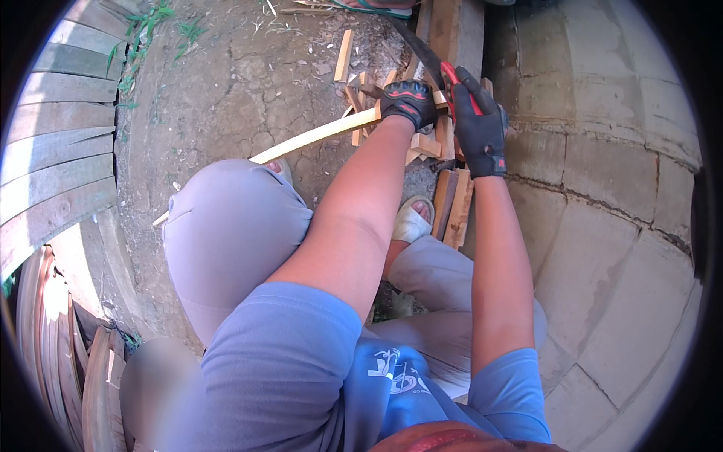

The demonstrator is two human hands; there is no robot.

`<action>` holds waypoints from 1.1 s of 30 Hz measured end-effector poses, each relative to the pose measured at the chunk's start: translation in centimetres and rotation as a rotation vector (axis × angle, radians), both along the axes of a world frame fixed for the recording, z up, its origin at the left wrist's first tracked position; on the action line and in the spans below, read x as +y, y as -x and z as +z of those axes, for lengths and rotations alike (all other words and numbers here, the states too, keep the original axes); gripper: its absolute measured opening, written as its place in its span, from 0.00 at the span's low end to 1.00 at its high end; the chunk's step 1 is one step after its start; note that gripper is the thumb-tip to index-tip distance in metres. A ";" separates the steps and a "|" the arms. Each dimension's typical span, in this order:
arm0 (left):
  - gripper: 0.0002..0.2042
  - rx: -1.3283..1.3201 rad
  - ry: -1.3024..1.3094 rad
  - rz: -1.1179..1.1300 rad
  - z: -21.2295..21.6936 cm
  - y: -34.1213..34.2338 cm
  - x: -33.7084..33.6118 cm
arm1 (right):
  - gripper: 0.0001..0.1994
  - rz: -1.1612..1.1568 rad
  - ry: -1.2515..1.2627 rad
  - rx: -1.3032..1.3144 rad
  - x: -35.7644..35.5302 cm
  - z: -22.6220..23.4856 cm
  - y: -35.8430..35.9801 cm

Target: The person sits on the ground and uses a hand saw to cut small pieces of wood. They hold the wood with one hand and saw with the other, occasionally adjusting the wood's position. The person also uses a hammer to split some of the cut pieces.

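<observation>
My left hand (407,102), in a black glove with red marks, is closed around a long, thin wooden strip (316,134). The strip slants down to the left past my knee, and its short end shows just right of the fist. In my gloved right hand (480,132) is a hand saw with a red and black handle (450,73). Its dark, slightly curved blade (419,47) points away and to the left. The saw's near part lies close to the strip's short end; whether they touch, I cannot tell.
Short wood offcuts (344,56) lie around my hands on the dirt ground. Wooden beams (461,38) stand beyond them, beside a concrete block wall (602,173) on the right. A plank wall (68,132) is at left. Another person's sandalled foot (385,6) shows at the top.
</observation>
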State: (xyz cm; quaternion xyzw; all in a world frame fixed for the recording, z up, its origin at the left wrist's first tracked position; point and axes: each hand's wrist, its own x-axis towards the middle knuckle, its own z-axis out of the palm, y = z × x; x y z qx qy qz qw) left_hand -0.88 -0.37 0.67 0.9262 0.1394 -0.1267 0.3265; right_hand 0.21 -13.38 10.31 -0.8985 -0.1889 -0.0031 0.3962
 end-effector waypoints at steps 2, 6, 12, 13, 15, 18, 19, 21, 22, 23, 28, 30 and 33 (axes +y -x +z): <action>0.19 -0.018 0.005 0.012 -0.1 -0.1 -0.2 | 0.17 -0.019 0.009 -0.014 -0.3 0.2 0.0; 0.19 -0.073 -0.002 0.040 -0.4 0.3 -0.3 | 0.17 -0.024 0.001 0.006 -1.1 1.4 0.6; 0.19 -0.052 0.001 0.021 -0.5 0.1 0.0 | 0.18 0.053 0.016 -0.023 -2.1 1.8 1.6; 0.19 -0.057 -0.005 0.017 -0.6 0.1 0.0 | 0.18 0.075 0.022 -0.056 -2.2 1.8 1.7; 0.20 -0.066 -0.015 0.009 -0.6 0.1 0.0 | 0.17 0.063 0.011 -0.049 -2.3 1.9 2.3; 0.22 -0.074 0.011 0.016 -0.8 0.1 -0.3 | 0.17 0.048 0.070 -0.031 -2.3 2.8 2.9; 0.23 -0.047 0.013 -0.001 -0.9 0.0 -0.1 | 0.17 0.041 0.101 -0.025 -2.4 3.3 3.1; 0.24 0.002 0.018 -0.043 -1.2 -0.4 0.4 | 0.17 0.028 0.128 -0.007 -3.4 4.7 4.4; 0.27 0.013 0.007 -0.055 -1.2 -0.6 0.5 | 0.17 0.016 0.143 0.000 -4.1 5.7 5.4; 0.30 0.023 -0.003 -0.068 -1.2 -0.8 0.5 | 0.18 -0.022 0.200 0.032 -4.9 7.1 6.5; 0.34 0.051 -0.013 -0.067 -0.8 -0.7 0.7 | 0.17 -0.096 0.274 0.177 -10.3 15.8 14.2; 0.32 0.037 -0.030 -0.059 -0.8 -0.9 0.3 | 0.17 -0.108 0.302 0.199 -11.6 18.0 16.5; 0.30 0.038 -0.042 -0.050 -0.4 -1.0 0.0 | 0.16 -0.140 0.278 0.249 -12.1 19.3 17.7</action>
